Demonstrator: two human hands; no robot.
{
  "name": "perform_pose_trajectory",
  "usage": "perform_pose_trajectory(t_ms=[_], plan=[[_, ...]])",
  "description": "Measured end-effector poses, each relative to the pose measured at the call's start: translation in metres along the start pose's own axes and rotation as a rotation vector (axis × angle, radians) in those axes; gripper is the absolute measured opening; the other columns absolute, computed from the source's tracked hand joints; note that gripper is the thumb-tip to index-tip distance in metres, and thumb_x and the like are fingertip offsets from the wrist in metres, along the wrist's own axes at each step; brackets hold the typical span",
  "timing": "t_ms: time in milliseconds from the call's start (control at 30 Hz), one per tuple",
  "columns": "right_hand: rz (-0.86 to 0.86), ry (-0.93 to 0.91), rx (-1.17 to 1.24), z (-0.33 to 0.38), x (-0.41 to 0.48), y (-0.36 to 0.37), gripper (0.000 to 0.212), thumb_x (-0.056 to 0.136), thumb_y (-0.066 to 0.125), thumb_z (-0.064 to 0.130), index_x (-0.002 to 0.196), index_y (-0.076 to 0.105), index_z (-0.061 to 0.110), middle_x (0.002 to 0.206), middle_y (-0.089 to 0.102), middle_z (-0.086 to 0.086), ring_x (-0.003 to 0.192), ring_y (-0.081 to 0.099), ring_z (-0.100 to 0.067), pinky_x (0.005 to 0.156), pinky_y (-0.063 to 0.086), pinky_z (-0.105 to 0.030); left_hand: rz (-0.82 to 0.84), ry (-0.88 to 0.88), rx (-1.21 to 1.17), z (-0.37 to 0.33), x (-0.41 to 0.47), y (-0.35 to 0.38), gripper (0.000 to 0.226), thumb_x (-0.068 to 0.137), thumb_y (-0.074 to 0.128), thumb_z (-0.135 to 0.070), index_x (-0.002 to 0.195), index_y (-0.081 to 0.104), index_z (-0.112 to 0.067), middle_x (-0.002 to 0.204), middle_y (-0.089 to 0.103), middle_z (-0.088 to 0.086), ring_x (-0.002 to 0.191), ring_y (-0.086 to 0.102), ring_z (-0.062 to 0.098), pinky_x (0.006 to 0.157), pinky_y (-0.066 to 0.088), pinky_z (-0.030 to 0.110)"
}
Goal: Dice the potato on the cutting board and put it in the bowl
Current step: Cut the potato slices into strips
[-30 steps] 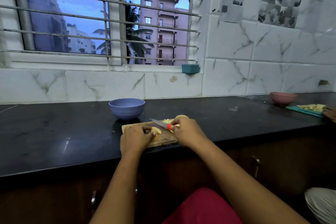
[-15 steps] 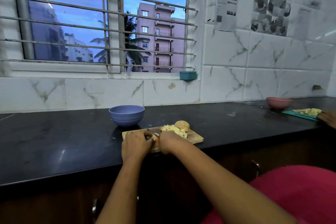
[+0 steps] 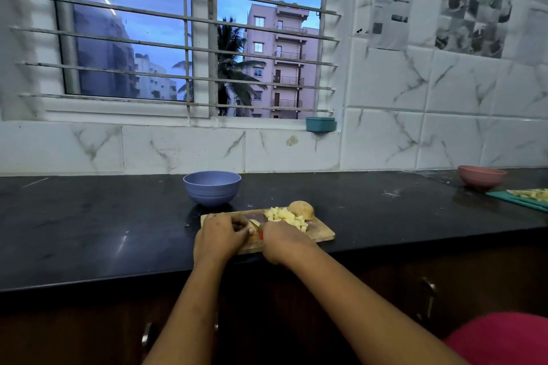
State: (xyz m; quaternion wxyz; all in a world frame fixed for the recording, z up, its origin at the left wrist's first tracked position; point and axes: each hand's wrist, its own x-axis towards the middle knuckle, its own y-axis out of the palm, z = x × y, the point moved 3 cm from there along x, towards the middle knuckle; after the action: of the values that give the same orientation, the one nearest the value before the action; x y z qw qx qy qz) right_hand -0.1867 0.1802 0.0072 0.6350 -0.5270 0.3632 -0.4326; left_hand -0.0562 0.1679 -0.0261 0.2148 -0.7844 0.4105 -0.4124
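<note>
View: you look down at a black counter [image 3: 89,231] under a barred window [image 3: 189,38], with both your bare forearms reaching forward.
Board: a wooden board [image 3: 321,233] lies at the counter's front edge, mid-view, with its long side running left to right.
Left hand: your left hand [image 3: 221,235] rests on the board's left end, fingers curled down onto a pale potato piece [image 3: 254,223], pinning it to the wood.
Right hand: your right hand [image 3: 284,241] sits just right of the left, almost touching it, and is closed around a knife [image 3: 260,235]. Only a sliver of its red handle shows between the hands, and the blade is hard to make out.
Dice: a heap of yellow dice [image 3: 286,216] lies on the board just beyond your right hand.
Potato half: a tan, domed potato half [image 3: 302,210] sits at the board's far edge, touching the heap's right side.
Bowl: a purple bowl [image 3: 212,188] stands on the counter just behind the board's left end. Its inside cannot be seen.
Far right: a pink dish [image 3: 482,176] and a green mat [image 3: 516,200] carrying pale cut pieces sit well apart from your hands.
Sill: a small teal tub [image 3: 320,124] sits at the window's right corner.
Wall: the tiles [image 3: 385,139] are white and marbled, with printed sheets [image 3: 391,9] stuck up on the right.
Lower right: a patch of red cloth [image 3: 504,338] shows in the corner.
</note>
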Motion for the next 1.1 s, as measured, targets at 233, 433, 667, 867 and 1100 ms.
perform_pose_trajectory(t_ms=[233, 433, 667, 867, 1100], plan=[[0.017, -0.02, -0.05, -0.004, 0.003, -0.001, 0.053, 0.095, 0.047, 0.007, 0.145, 0.032, 0.013, 0.132, 0.051, -0.014, 0.119, 0.053, -0.03, 0.087, 0.045, -0.036, -0.018, 0.019, 0.017, -0.008, -0.002, -0.004, 0.016, 0.081, 0.069, -0.04, 0.095, 0.073, -0.033, 0.101, 0.067, -0.009, 0.1, 0.057, 0.013, 0.074, 0.044, 0.028], [0.08, -0.027, -0.084, -0.005, 0.005, -0.005, 0.061, 0.095, 0.049, 0.008, 0.15, 0.023, 0.017, 0.133, 0.049, -0.014, 0.12, 0.052, -0.031, 0.093, 0.046, -0.039, 0.019, -0.015, -0.026, -0.005, 0.0, -0.003, 0.018, 0.079, 0.07, -0.04, 0.096, 0.072, -0.034, 0.103, 0.068, -0.013, 0.098, 0.059, 0.011, 0.077, 0.047, 0.028], [0.121, -0.109, -0.182, -0.012, 0.001, -0.014, 0.07, 0.095, 0.048, 0.008, 0.153, 0.013, 0.026, 0.129, 0.05, -0.014, 0.116, 0.054, -0.029, 0.091, 0.044, -0.038, 0.123, -0.049, 0.051, 0.001, 0.005, 0.001, 0.034, 0.083, 0.06, -0.049, 0.117, 0.061, -0.044, 0.119, 0.063, -0.012, 0.112, 0.055, 0.014, 0.088, 0.046, 0.031], [0.211, -0.139, -0.204, -0.024, 0.011, -0.023, 0.068, 0.097, 0.047, 0.011, 0.151, 0.014, 0.035, 0.11, 0.055, -0.013, 0.051, 0.058, -0.014, 0.047, 0.051, -0.025, 0.333, 0.024, 0.339, -0.002, 0.006, 0.009, 0.054, 0.097, 0.03, -0.052, 0.147, 0.029, -0.031, 0.154, 0.029, -0.008, 0.139, 0.029, 0.015, 0.112, 0.024, 0.039], [0.241, -0.291, -0.146, -0.041, 0.008, -0.023, 0.069, 0.101, 0.037, 0.028, 0.144, -0.011, 0.053, 0.098, 0.067, -0.007, 0.072, 0.069, -0.017, 0.086, 0.048, -0.026, 0.395, -0.075, 0.427, 0.002, -0.006, 0.004, 0.06, 0.098, 0.016, -0.055, 0.152, 0.009, -0.029, 0.16, 0.006, -0.009, 0.146, 0.007, 0.013, 0.116, 0.011, 0.044]])
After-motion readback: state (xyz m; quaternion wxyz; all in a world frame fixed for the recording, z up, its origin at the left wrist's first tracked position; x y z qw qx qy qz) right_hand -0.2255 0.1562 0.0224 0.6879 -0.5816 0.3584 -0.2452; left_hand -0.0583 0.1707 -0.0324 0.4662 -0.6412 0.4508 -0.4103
